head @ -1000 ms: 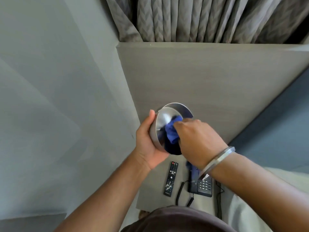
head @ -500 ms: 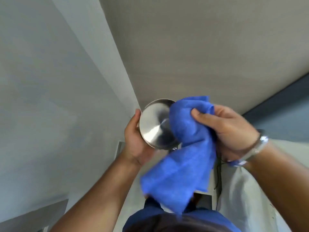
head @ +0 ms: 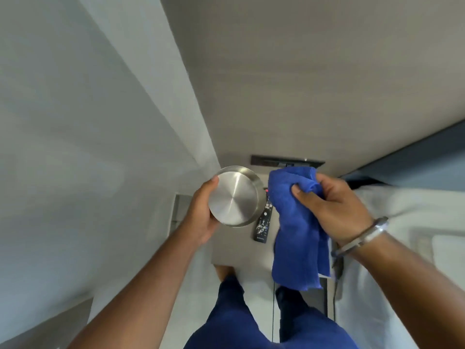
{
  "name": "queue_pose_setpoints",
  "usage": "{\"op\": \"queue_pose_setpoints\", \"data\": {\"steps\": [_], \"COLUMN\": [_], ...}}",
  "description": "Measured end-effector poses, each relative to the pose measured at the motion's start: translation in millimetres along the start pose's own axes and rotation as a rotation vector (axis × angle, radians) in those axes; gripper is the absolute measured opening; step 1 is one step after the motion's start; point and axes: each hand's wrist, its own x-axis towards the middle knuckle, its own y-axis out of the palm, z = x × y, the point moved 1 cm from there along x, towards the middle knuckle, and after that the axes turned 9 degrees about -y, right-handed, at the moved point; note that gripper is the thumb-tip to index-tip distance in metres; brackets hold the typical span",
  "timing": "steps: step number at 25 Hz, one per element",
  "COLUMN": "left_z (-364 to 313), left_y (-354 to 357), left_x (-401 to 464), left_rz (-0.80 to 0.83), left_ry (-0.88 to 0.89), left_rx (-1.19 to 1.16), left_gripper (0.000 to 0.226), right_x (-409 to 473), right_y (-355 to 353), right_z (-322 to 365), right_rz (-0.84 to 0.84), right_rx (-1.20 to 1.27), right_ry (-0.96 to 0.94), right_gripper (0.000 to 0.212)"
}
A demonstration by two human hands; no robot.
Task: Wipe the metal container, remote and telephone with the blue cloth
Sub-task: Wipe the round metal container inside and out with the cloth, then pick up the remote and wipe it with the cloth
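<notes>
The left hand (head: pixel 201 217) holds the metal container (head: pixel 234 196) up in the air, its flat brushed underside turned toward the camera. The thumb lies along the container's upper left edge and the palm cups its lower left side; the other fingers are hidden behind it, so the hand is clamped on the container from the left.

The right hand (head: pixel 334 210) is closed on the blue cloth (head: pixel 299 227), bunching its top part between thumb and fingers (head: pixel 300 191), while the rest hangs down loosely below the hand. A metal bangle (head: pixel 362 238) sits on the right wrist.

Cloth and container are just beside each other, with a narrow gap between them.

Below, on the grey worktop (head: pixel 234 250), the black remote (head: pixel 263 222) lies lengthwise, showing in the gap between container and cloth. The telephone is not visible; the hanging cloth covers the worktop on that side.
</notes>
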Motion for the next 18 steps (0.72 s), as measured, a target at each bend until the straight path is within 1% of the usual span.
{"op": "queue_pose_setpoints", "data": {"steps": [2,4,6,9,13,15,18], "left_z": [41,85,124,174,209,219,230], "left_y": [-21,-44,-64,-87,-107,-113,-119], "left_x": [44,87,126,173,206,212,215], "left_rz": [-0.176,-0.272,-0.305,-0.360,-0.421,-0.425,-0.431], "left_ry": [-0.054,-0.057,-0.026,-0.004,0.071,0.097,0.108], "left_rx": [0.118,0.260,0.362,0.445,0.469,0.464,0.529], "left_gripper": [0.030,0.021,0.020,0.030,0.032,0.031,0.026], "right_x": [14,23,25,14,-7,-13,-14], "right_y": [18,29,34,35,32,34,34], "right_z": [-62,-124,-185,-261,-315,-326,-334], "right_rz": [-0.007,-0.036,-0.101,-0.144,-0.149,-0.123,-0.104], "right_rx": [-0.056,-0.085,-0.136,-0.186,-0.223,-0.216,-0.212], "right_ry": [0.051,0.135,0.223,0.344,0.429,0.448,0.458], "right_gripper": [0.010,0.013,0.013,0.014,0.018,0.017,0.013]}}
